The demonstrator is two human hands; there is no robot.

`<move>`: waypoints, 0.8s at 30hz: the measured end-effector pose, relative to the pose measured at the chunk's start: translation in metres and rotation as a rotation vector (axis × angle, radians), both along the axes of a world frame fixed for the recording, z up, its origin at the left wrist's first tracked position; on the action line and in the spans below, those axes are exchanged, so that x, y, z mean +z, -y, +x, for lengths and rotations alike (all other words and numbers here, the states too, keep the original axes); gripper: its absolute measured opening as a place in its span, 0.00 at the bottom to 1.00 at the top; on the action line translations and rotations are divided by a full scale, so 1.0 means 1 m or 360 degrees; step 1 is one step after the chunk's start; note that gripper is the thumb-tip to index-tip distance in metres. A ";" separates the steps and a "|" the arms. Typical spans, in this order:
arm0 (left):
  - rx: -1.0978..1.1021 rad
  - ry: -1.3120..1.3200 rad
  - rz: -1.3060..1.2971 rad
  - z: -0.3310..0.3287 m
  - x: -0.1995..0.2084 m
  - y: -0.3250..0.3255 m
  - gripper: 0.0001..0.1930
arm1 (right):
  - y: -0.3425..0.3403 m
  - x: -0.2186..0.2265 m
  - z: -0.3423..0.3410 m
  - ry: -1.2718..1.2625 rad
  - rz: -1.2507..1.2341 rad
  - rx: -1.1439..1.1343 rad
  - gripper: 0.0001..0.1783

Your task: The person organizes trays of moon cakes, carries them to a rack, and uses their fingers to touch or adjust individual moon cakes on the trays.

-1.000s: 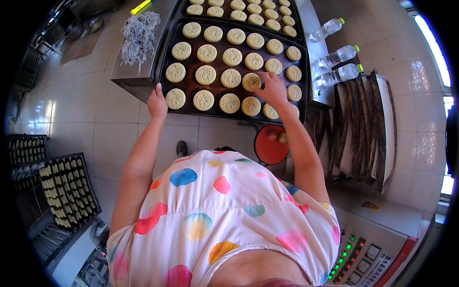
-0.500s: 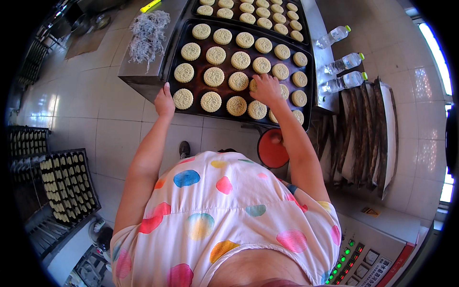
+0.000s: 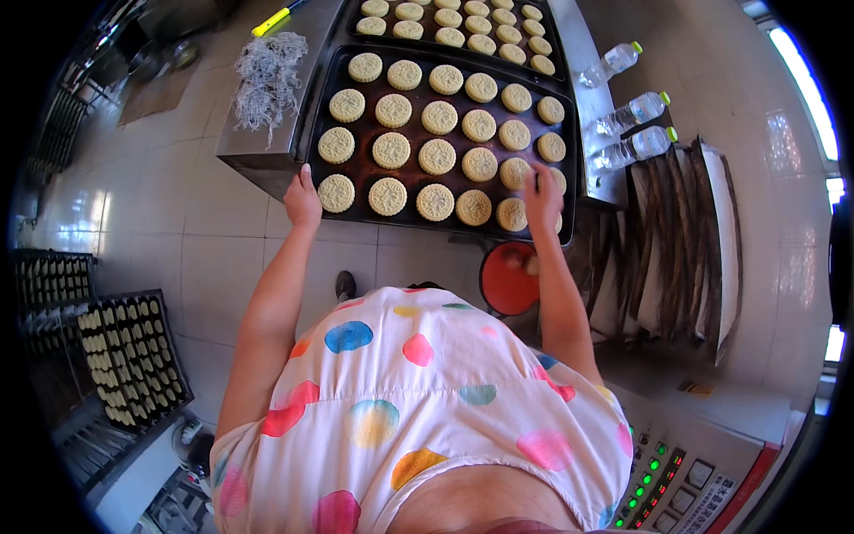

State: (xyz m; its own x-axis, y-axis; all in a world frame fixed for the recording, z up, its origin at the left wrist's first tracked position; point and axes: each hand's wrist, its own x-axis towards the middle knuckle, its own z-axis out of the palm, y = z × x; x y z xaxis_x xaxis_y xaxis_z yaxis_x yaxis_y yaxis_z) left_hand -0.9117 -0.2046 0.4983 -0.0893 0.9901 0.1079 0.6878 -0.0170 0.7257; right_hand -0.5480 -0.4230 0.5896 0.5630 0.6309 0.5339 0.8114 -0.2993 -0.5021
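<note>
A dark baking tray [image 3: 311, 149] with rows of round, patterned, pale yellow cakes [image 3: 437, 157] lies in front of me. My left hand [image 3: 303, 201] grips its near left corner, thumb on the rim and fingers underneath. Over the tray's right end is my right hand [image 3: 541, 203], beside the cakes of the last two columns, partly covering a cake there. Its fingers are blurred, and whether they hold anything is hidden. Beyond lies a second tray [image 3: 549, 36] of similar cakes.
Three clear bottles [image 3: 633, 113] stand on the metal ledge to the right. Tangled steel wool [image 3: 269, 78] and a yellow-handled tool [image 3: 271, 23] lie on the left metal surface. Below the tray is a red round stool [image 3: 509, 289]. Racks of trays [image 3: 133, 356] stand left, a control panel [image 3: 667, 481] lower right.
My right hand has moved right and slightly nearer across the tray, uncovering a cake in the middle columns. My left hand stays on the tray's corner. The whole view has shifted slightly.
</note>
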 end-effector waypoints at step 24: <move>0.0147 -0.0170 -0.0054 0.025 0.014 -0.028 0.33 | 0.051 -0.086 0.093 -0.1035 0.0421 -0.1047 0.35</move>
State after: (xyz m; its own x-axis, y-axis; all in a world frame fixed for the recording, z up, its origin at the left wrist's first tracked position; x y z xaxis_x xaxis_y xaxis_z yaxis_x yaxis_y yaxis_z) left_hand -0.8867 -0.1763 0.5126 -0.1700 0.9815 0.0884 0.7588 0.0732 0.6472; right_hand -0.4555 -0.4737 0.5032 0.9973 -0.0130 0.0719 0.0603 -0.4077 -0.9111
